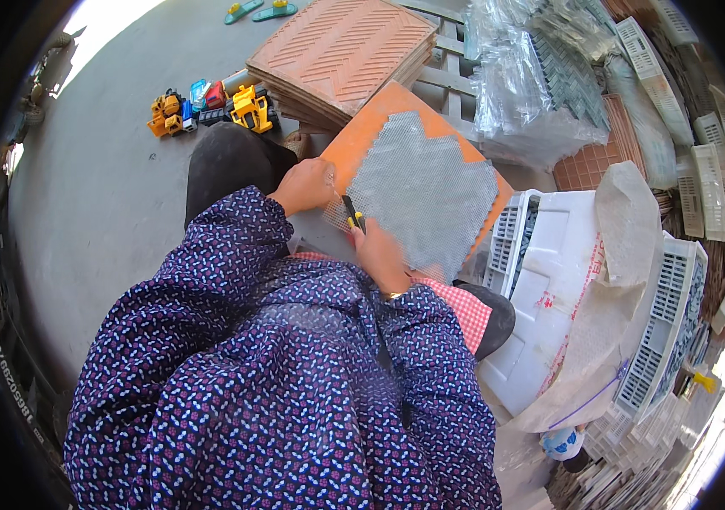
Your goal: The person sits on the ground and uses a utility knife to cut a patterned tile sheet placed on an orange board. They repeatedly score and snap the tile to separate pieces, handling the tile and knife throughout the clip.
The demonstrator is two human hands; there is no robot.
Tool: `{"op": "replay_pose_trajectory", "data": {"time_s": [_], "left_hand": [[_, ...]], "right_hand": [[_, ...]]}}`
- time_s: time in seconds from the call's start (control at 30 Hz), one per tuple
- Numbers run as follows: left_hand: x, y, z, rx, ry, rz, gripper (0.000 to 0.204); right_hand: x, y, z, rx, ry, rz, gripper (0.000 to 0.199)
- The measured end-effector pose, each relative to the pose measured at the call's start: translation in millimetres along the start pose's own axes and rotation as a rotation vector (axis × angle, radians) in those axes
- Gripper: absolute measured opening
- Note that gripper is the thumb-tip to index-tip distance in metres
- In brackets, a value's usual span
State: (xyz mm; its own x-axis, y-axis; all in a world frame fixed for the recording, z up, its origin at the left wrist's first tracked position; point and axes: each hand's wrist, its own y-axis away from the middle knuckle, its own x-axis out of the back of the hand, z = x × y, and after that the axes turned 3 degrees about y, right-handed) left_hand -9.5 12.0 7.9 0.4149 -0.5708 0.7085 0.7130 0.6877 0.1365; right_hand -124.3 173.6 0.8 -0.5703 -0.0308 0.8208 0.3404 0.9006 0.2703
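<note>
A grey mesh sheet [430, 191] with a stepped, zigzag edge lies over an orange board [405, 100] in front of me. At the sheet's left corner, my left hand [305, 187] is closed, its fingertips pinching the clear mesh edge. My right hand [381, 257], slightly blurred, grips a small yellow-and-black hand tool [351, 212]. The tool's black end points up and left, against the near left edge of the mesh. Its exact kind is hard to make out. Both hands are close together, the left one farther from me.
Stacked terracotta-coloured patterned panels [341, 51] stand beyond the board, beside a pallet [447, 81]. Toy trucks [252, 108] sit on the floor to the left. On the right are plastic-wrapped mesh sheets [541, 76], a white crate [549, 255] and another crate [660, 327].
</note>
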Motion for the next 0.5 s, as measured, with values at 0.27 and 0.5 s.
{"op": "replay_pose_trajectory", "data": {"time_s": [0.27, 0.5], "left_hand": [[-5, 19, 3, 0.065, -0.088, -0.071, 0.015], [-13, 13, -2, 0.011, -0.123, 0.03, 0.016]], "right_hand": [[3, -9, -8, 0.022, -0.011, 0.002, 0.026], [-6, 4, -13, 0.042, 0.007, -0.024, 0.025]]}}
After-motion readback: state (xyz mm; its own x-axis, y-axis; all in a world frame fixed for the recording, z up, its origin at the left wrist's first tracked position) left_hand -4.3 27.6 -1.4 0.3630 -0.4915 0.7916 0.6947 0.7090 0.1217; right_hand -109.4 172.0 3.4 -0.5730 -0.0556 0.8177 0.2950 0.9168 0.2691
